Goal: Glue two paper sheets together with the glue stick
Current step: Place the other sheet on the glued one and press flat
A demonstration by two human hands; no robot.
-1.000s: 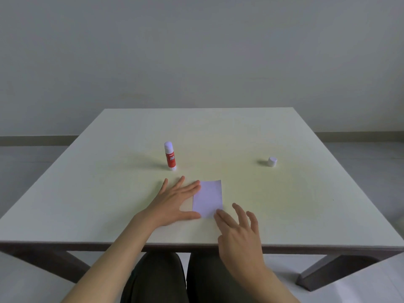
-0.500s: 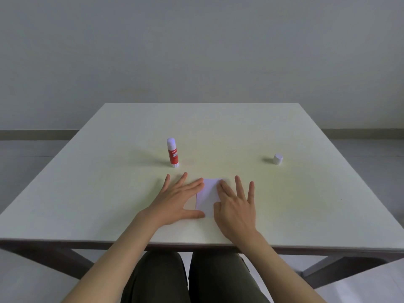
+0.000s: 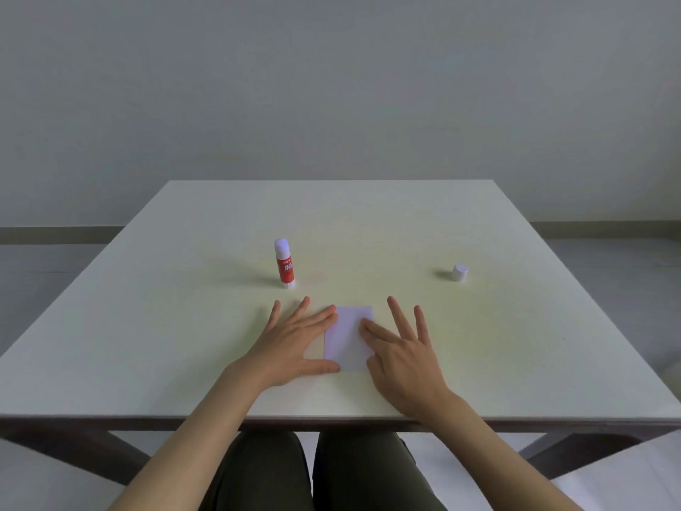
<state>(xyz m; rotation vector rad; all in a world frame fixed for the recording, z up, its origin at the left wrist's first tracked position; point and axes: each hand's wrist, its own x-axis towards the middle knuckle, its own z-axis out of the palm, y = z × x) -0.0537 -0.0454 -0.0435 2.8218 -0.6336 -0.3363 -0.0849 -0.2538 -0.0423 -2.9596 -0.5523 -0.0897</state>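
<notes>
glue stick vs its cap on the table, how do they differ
The glue stick is tall with a red label; the cap is short and plain white. The glue stick stands left of the paper, beyond the left hand; the cap sits far right, beyond the right hand. Both stand upright on the table, untouched.

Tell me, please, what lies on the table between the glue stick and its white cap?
Nothing: in the head view, the table is bare between the upright glue stick and the cap.

Left hand (image 3: 294,341) and right hand (image 3: 400,354) flat on paper (image 3: 346,337), uncapped glue stick (image 3: 284,263) upright beyond.
</notes>
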